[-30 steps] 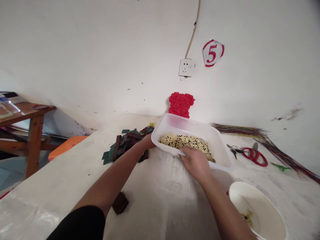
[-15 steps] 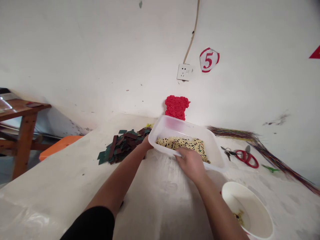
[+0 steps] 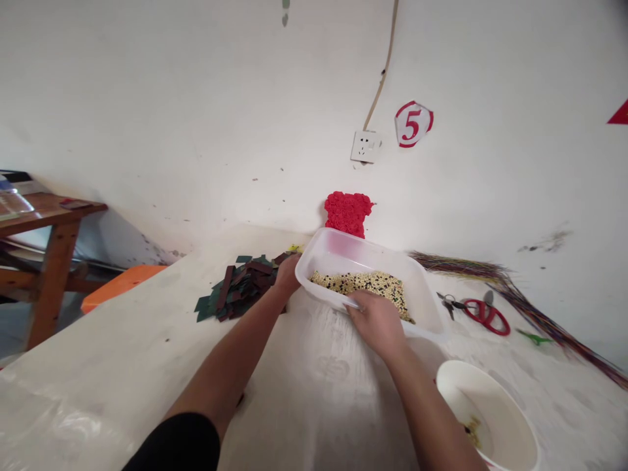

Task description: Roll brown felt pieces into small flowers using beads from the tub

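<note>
A translucent white plastic tub [image 3: 426,293] stands tilted on the table, with a layer of pale and dark beans [image 3: 366,284] in it. My left hand [image 3: 288,273] grips the tub's left corner. My right hand [image 3: 375,318] is closed over the tub's near rim, its fingertips reaching down into the beans and hidden there. A white bowl [image 3: 505,418] with a few beans at its bottom sits near my right forearm.
A heap of dark green and brown strips [image 3: 234,288] lies left of the tub. A red rose-covered shape [image 3: 348,212] leans on the wall behind it. Scissors with red handles [image 3: 478,309] and a bundle of coloured wires [image 3: 520,294] lie at right. A wooden table [image 3: 44,242] stands far left.
The view has shifted slightly. My left hand has moved up a little on the tub's corner, and the tub is tipped a bit more; my right hand stays on the near rim.
</note>
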Demonstrator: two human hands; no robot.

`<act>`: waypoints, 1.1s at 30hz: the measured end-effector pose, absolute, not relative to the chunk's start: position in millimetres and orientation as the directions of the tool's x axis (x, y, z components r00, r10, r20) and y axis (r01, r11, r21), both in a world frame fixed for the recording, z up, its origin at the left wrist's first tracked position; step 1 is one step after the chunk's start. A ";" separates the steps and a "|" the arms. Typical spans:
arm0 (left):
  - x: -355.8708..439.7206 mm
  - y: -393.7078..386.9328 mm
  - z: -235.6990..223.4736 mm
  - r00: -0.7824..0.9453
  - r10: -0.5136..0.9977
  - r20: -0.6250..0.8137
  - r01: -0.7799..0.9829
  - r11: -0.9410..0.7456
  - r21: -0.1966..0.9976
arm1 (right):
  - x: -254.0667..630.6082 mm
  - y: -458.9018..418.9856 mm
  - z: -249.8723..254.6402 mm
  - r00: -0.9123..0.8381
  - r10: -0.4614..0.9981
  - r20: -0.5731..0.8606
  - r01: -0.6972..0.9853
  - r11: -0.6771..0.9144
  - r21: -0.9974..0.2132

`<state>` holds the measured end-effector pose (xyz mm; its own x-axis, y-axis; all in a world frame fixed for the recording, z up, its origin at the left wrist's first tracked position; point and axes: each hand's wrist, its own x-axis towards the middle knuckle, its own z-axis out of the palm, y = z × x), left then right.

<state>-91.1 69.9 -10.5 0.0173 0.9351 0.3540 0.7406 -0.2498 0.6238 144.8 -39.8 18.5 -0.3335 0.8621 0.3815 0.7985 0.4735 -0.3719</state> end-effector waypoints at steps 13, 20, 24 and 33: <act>-150.2 19.7 24.0 -0.361 0.834 0.417 0.579 -0.150 0.801 | 141.2 -47.3 21.6 -0.380 0.902 0.205 0.815 0.431 -0.386; -99.8 -39.8 36.9 -0.224 0.860 0.458 0.437 -0.332 0.836 | 154.7 -53.4 36.4 -0.394 0.905 0.160 0.614 0.389 -0.687; -61.6 -66.0 44.1 -0.008 0.852 0.523 0.393 -0.478 0.785 | 143.3 -56.4 44.0 -0.355 0.909 0.221 0.445 0.372 -0.815; -29.0 -62.1 43.3 0.054 0.879 0.473 0.446 -0.445 0.776 | 135.6 -52.8 40.5 -0.395 0.905 0.157 0.087 0.207 -0.974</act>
<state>-29.0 -62.1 43.3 0.0540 0.8795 0.4729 0.4462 -0.4450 0.7765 135.6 -52.8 40.5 -0.3954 0.9050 0.1571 0.0869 0.2072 -0.9744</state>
